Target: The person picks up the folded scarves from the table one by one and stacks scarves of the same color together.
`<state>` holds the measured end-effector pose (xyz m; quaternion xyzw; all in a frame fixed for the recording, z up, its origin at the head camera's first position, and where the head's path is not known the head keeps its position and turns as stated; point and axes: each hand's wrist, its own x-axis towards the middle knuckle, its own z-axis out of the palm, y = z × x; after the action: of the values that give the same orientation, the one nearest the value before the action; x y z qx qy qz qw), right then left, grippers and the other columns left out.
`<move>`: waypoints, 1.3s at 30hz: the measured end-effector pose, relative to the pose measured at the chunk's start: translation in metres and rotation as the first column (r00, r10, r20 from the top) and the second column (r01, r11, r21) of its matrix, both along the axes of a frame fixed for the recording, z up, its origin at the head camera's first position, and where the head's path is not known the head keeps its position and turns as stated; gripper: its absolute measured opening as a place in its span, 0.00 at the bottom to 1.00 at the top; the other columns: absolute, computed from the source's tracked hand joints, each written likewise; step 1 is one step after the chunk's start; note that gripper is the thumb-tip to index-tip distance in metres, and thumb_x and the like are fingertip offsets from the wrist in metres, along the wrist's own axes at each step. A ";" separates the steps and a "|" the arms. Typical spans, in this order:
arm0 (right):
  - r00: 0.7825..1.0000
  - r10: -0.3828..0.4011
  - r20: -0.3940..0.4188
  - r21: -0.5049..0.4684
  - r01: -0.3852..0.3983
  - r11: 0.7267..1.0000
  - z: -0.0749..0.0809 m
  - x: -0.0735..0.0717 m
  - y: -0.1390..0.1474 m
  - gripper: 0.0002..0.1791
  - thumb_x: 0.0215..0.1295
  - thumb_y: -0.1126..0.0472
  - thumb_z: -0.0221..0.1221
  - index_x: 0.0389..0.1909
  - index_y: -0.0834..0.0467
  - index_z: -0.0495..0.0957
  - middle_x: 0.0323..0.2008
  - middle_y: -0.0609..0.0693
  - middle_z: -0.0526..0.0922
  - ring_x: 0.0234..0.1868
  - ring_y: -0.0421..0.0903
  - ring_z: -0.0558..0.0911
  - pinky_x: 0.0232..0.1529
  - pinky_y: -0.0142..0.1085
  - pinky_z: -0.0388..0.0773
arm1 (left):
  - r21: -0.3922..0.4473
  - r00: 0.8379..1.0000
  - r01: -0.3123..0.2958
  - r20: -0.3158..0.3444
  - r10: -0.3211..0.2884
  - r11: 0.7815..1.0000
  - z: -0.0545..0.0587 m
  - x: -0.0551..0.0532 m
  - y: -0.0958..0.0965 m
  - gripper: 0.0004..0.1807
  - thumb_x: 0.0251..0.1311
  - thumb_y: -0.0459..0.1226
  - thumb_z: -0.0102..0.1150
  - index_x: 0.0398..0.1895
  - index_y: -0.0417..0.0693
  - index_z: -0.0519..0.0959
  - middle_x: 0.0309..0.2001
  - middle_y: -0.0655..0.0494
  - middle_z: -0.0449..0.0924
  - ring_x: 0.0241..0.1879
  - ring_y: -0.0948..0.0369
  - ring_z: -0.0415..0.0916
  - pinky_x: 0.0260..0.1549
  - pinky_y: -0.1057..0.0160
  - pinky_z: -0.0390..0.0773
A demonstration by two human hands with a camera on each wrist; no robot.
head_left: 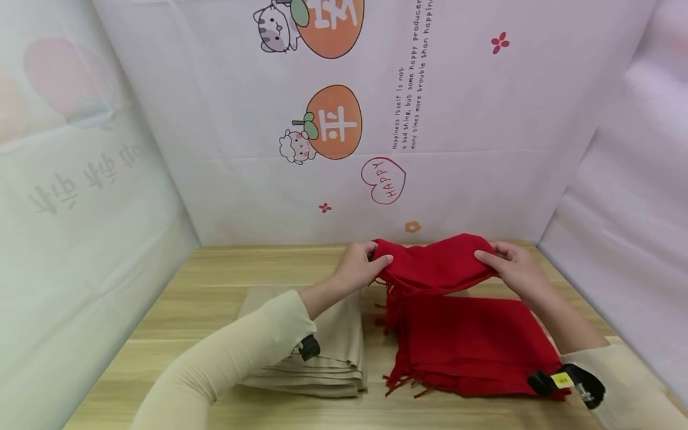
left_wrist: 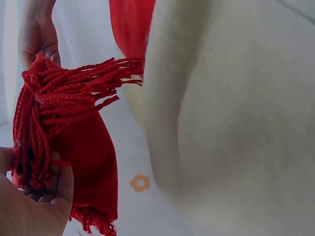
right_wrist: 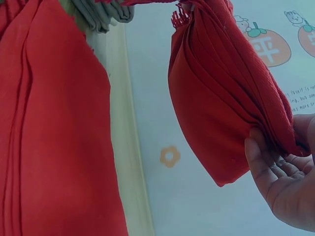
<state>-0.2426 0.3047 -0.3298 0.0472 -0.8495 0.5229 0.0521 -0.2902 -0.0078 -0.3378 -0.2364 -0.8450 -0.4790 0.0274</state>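
A folded red scarf (head_left: 435, 263) is stretched between both hands above the back of the table. Its left end is gripped by the left hand (head_left: 359, 266), thumb on the near face. At the other end, the right hand (head_left: 513, 269) pinches the folded layers, which show in the right wrist view between thumb and fingers (right_wrist: 266, 172). Twisted fringe (left_wrist: 74, 93) hangs from the left end. Just nearer on the table lies a folded red scarf pile (head_left: 478, 340), its fringe toward the left and front.
To the left of the red pile is a stack of folded beige cloth (head_left: 344, 334), partly covered by the left forearm. The wooden table (head_left: 177, 310) ends at a printed white back sheet (head_left: 258, 203), with white sheets on both sides.
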 end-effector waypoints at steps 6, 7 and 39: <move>1.000 -0.004 -0.022 -0.011 0.004 1.000 -0.006 0.008 0.006 0.29 0.72 0.52 0.55 0.58 0.74 0.68 0.32 0.37 0.81 0.34 0.34 0.79 0.36 0.26 0.76 | 0.023 0.999 0.009 0.031 -0.009 1.000 -0.003 0.007 0.008 0.10 0.65 0.40 0.59 0.28 0.45 0.77 0.21 0.57 0.74 0.20 0.64 0.68 0.19 0.69 0.69; 1.000 -0.003 -0.022 -0.014 0.002 1.000 -0.007 0.009 0.008 0.28 0.72 0.53 0.55 0.59 0.74 0.67 0.33 0.37 0.81 0.34 0.34 0.79 0.37 0.26 0.76 | 0.023 0.999 0.010 0.031 -0.011 1.000 -0.004 0.008 0.009 0.10 0.65 0.40 0.59 0.28 0.45 0.76 0.21 0.58 0.73 0.21 0.65 0.68 0.20 0.69 0.68; 0.996 -0.083 0.023 0.150 0.079 0.986 -0.025 0.046 0.040 0.28 0.72 0.48 0.55 0.58 0.69 0.69 0.35 0.39 0.82 0.34 0.36 0.81 0.37 0.25 0.71 | -0.039 0.996 0.094 0.007 -0.093 0.995 -0.027 0.031 0.042 0.15 0.66 0.39 0.60 0.23 0.47 0.69 0.19 0.60 0.64 0.22 0.67 0.61 0.24 0.71 0.64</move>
<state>-0.1965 0.3445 -0.3553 0.0088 -0.8881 0.4560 0.0570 -0.2594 0.0344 -0.3651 -0.2749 -0.8422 -0.4639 -0.0020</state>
